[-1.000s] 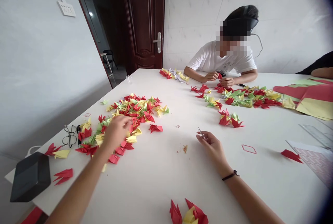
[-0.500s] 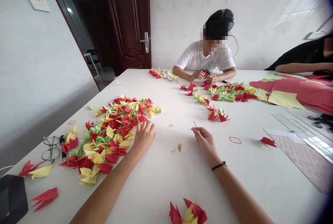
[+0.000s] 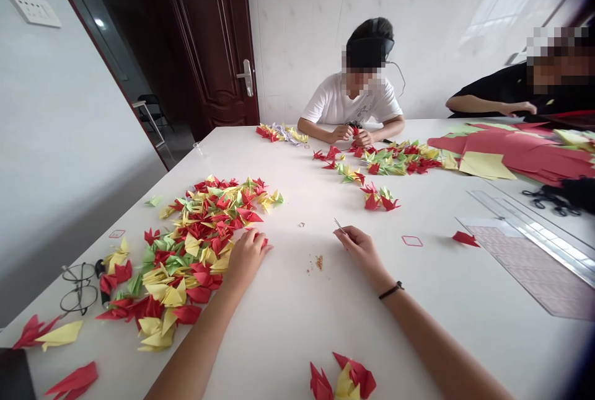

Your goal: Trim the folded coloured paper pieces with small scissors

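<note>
My left hand [image 3: 245, 258] is closed over a red folded-paper crane [image 3: 265, 242], and only a bit of red shows past the fingertips. It rests at the right edge of a large heap of red, yellow and green paper cranes [image 3: 193, 245]. Over the table to the right, my right hand [image 3: 360, 250] pinches thin metal tweezers [image 3: 339, 225], tips pointing up and left. Small brownish crumbs [image 3: 318, 262] lie on the table between the hands. Several more cranes [image 3: 346, 381] sit at the near edge.
Glasses [image 3: 80, 288] and a black pen-like object [image 3: 101, 282] lie left of the heap. Across the table, a person in white [image 3: 356, 99] handles red paper beside more cranes [image 3: 395, 158]. Coloured sheets [image 3: 502, 149], a clear ruler [image 3: 534, 242] and a cutting mat [image 3: 543, 276] lie right.
My left hand has drawn slightly back from the heap, with red paper now showing at its fingers. The right hand has shifted little. The view has turned rightward, showing more of the person in black.
</note>
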A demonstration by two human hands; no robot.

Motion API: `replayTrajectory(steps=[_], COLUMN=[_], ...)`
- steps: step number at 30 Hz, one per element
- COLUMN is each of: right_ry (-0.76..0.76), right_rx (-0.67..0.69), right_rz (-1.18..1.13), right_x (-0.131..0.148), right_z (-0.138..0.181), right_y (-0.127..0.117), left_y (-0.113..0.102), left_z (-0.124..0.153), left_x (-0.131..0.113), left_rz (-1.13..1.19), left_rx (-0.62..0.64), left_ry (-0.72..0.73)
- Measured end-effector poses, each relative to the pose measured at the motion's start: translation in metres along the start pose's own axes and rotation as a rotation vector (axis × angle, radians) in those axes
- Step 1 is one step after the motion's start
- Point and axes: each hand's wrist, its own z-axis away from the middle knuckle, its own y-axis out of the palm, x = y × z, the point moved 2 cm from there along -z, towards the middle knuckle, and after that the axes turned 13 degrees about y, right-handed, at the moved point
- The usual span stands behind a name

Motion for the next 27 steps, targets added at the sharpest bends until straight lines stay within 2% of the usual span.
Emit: replayTrajectory(steps=[8, 14, 18, 23, 27], right_ry=[-0.059, -0.069, -0.075, -0.07, -0.073], right_rx=[0.004, 0.033, 0.035, 0.021, 0.009], right_rz=[0.009, 0.018, 0.021, 0.045, 0.065], right_x=[0.005, 0.005, 0.006, 0.007, 0.007], right_z=[0.004, 0.004, 0.004, 0.005, 0.006], right_y=[0.0, 0.0, -0.001, -0.002, -0.002], left_y=[-0.001, -0.008, -0.016, -0.026, -0.037], left_z=[0.022, 0.031, 0.029, 0.028, 0.028], left_x=[-0.015, -0.017, -0.018, -0.015, -0.016], left_rz=[-0.07, -0.126, -0.121, 0.018, 0.067], left_rx=[-0.084, -0.019, 0.032, 0.185, 0.192], left_ry=[-0.002, -0.124, -0.096, -0.043, -0.05])
